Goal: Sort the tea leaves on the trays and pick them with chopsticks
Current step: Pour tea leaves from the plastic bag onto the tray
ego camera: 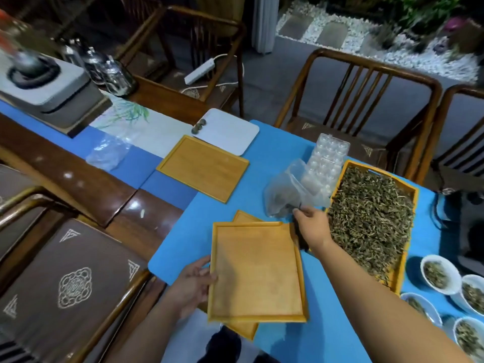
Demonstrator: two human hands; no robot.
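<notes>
On the blue mat [230, 195] covering the wooden table, the person's left hand [192, 284] grips the left rim of an empty rectangular bamboo tray [255, 271], thumb on top and fingers curled under; this tray lies askew on a second bamboo tray [243, 217] near the mat's near edge. The right hand [311, 222] reaches across the stack's far right corner and pinches the lower edge of a crumpled clear plastic bag [284, 189] holding some dark leaves. Just right of it, a long bamboo tray [408, 188] heaped with dry green-brown tea leaves [372, 216] runs along the mat's right side. A third empty bamboo tray [204, 167] sits toward the far left corner, touching a white rounded board [230, 132]. White bowls of leaves [440, 273] crowd the near right corner
</notes>
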